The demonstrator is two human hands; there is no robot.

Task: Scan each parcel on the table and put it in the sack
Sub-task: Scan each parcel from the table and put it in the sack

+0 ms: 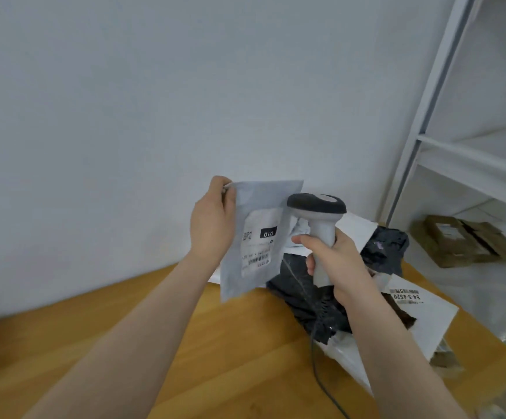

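My left hand (212,220) pinches the upper left edge of a flat grey parcel (259,207) and holds it upright above the table, its white label facing me. My right hand (333,261) grips the handle of a grey barcode scanner (318,207), whose dark head sits just right of the parcel's label. The scanner's cable (321,376) hangs down to the wooden table (215,358). Under my right arm lie a black parcel (300,294) and a white parcel (427,322) with a printed label. No sack is in sight.
Another dark parcel (387,246) and white parcels lie at the table's far right end. A white metal shelf rack (457,158) stands to the right, with brown cardboard boxes (469,243) on its low shelf. A plain wall rises behind the table.
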